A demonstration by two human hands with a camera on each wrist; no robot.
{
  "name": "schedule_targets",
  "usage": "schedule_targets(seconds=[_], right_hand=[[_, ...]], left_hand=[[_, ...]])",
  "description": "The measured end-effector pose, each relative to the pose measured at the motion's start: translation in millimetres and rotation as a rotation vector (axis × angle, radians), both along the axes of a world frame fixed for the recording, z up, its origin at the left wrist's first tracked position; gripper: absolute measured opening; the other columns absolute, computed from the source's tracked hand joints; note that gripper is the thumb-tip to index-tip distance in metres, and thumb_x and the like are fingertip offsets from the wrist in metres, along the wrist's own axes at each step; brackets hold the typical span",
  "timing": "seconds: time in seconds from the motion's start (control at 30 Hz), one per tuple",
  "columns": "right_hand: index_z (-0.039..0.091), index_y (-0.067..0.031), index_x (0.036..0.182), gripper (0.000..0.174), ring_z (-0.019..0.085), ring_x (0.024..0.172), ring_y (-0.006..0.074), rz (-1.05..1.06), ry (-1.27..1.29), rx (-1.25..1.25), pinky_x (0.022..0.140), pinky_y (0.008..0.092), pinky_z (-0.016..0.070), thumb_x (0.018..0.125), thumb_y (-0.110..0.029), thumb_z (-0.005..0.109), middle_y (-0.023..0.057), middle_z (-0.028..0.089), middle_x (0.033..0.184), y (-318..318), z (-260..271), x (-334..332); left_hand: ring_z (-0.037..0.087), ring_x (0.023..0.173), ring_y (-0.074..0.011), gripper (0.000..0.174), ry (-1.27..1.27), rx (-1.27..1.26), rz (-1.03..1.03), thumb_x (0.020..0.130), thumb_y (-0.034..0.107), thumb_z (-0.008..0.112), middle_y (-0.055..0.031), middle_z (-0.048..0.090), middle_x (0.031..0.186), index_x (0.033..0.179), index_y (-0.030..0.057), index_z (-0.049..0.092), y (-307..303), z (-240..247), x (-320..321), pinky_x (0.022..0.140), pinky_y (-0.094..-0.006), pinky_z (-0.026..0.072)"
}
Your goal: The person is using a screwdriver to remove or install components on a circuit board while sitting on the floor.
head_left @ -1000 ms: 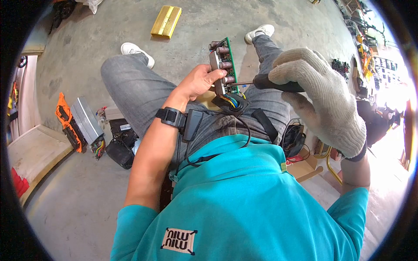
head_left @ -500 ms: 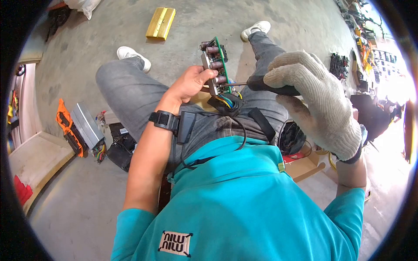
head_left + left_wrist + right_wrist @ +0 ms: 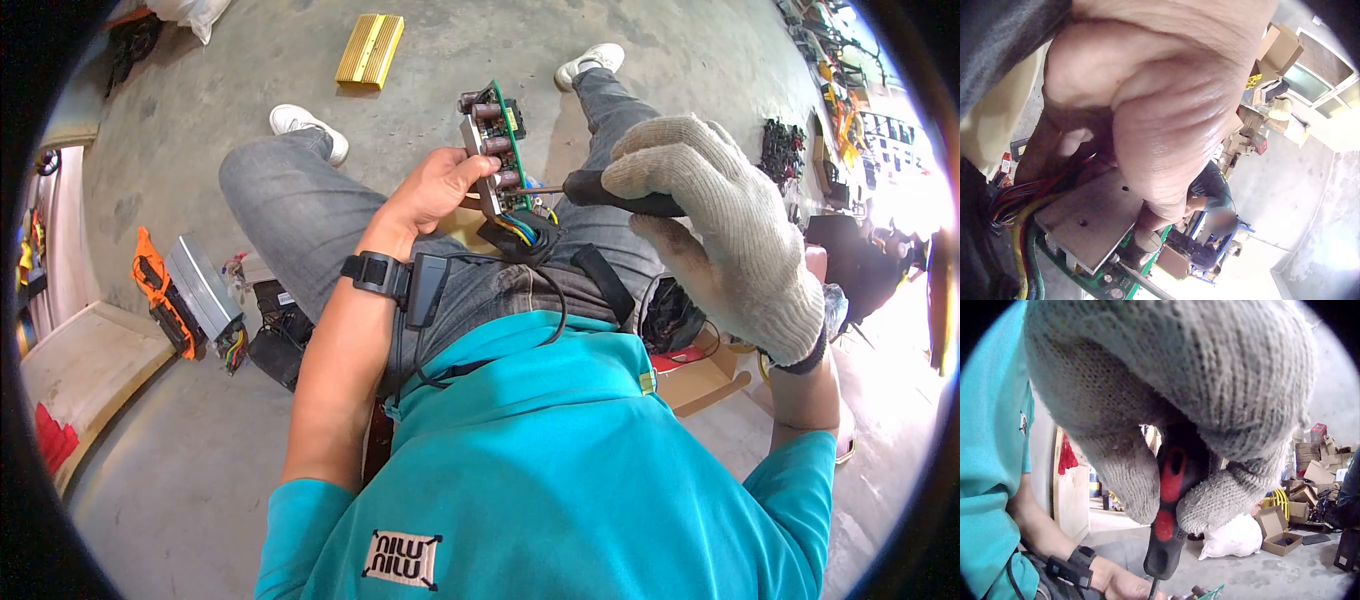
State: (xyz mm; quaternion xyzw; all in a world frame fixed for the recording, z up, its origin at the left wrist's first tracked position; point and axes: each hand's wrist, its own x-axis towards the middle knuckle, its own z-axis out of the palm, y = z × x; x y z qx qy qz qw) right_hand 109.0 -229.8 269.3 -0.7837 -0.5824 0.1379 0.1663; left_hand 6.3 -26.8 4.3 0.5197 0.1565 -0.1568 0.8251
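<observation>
My bare left hand [image 3: 438,192] grips a green circuit board [image 3: 509,145] over my lap, thumb on its near side. Rows of brown capacitors stand on the board, and a flat metal plate [image 3: 1094,215] with screw holes runs along one side. Coloured wires [image 3: 520,230] leave its lower end into a black sleeve. My right hand [image 3: 725,230], in a knitted grey-white glove, holds a screwdriver [image 3: 1165,531] by its black and red handle. The thin shaft reaches left to the board's lower part, below my left thumb; its tip is among the components.
A gold finned case [image 3: 370,50] lies on the concrete floor ahead. On the left are a silver metal case [image 3: 203,287], an orange-and-black item [image 3: 156,290] and a low wooden platform [image 3: 95,365]. An open cardboard box [image 3: 705,385] sits by my right hip.
The board and both hands sit slightly further left as the head view shifts. The board has turned a little, showing a black-and-yellow part behind it. The screwdriver stays at its lower part.
</observation>
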Motion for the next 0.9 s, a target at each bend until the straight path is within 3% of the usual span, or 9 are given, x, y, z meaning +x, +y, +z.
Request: schedule_targets(seconds=[0.27, 0.33, 0.57, 0.63, 0.9], right_hand=[[0.063, -0.0029, 0.107, 0.038, 0.064, 0.102, 0.0346, 0.022, -0.028, -0.011, 0.084, 0.0404, 0.0549, 0.071, 0.005, 0.075, 0.0152, 0.063, 0.111, 1, 0, 0], [0.063, -0.0032, 0.107, 0.038, 0.064, 0.103, 0.0344, 0.018, -0.017, -0.016, 0.084, 0.0407, 0.0546, 0.071, 0.004, 0.075, 0.0149, 0.063, 0.111, 2, 0, 0], [0.064, -0.0042, 0.107, 0.039, 0.064, 0.104, 0.0345, 0.047, -0.031, -0.033, 0.084, 0.0416, 0.0539, 0.071, 0.004, 0.074, 0.0145, 0.063, 0.111, 6, 2, 0], [0.064, -0.0043, 0.107, 0.039, 0.063, 0.104, 0.0342, 0.068, -0.051, -0.031, 0.084, 0.0422, 0.0533, 0.070, 0.004, 0.074, 0.0139, 0.063, 0.111, 8, 2, 1], [0.064, -0.0086, 0.106, 0.038, 0.063, 0.104, 0.0331, 0.101, -0.051, -0.026, 0.085, 0.0432, 0.0522, 0.071, 0.002, 0.074, 0.0105, 0.064, 0.111, 19, 0, 4]], left_hand=[[0.067, 0.087, -0.0136, 0.040, -0.002, 0.014, -0.003, 0.095, 0.037, 0.065, -0.0056, 0.071, 0.101, 0.112, 0.0004, 0.067, 0, 2, 0, 0.079, -0.0309, 0.0545], [0.067, 0.100, -0.0164, 0.044, 0.029, -0.014, -0.010, 0.098, 0.027, 0.063, -0.0110, 0.070, 0.108, 0.123, -0.0084, 0.061, 1, 10, 1, 0.088, -0.0304, 0.0544], [0.069, 0.099, -0.0178, 0.043, 0.048, -0.042, 0.003, 0.098, 0.025, 0.061, -0.0113, 0.071, 0.109, 0.126, -0.0081, 0.060, -3, 21, 1, 0.088, -0.0308, 0.0561], [0.067, 0.090, -0.0148, 0.044, 0.001, -0.026, 0.033, 0.095, 0.037, 0.065, -0.0066, 0.071, 0.104, 0.115, -0.0019, 0.066, -5, 17, 0, 0.082, -0.0310, 0.0539], [0.067, 0.090, -0.0142, 0.044, -0.006, -0.017, 0.033, 0.095, 0.037, 0.065, -0.0057, 0.071, 0.102, 0.116, -0.0021, 0.065, -5, 10, 1, 0.084, -0.0312, 0.0537]])
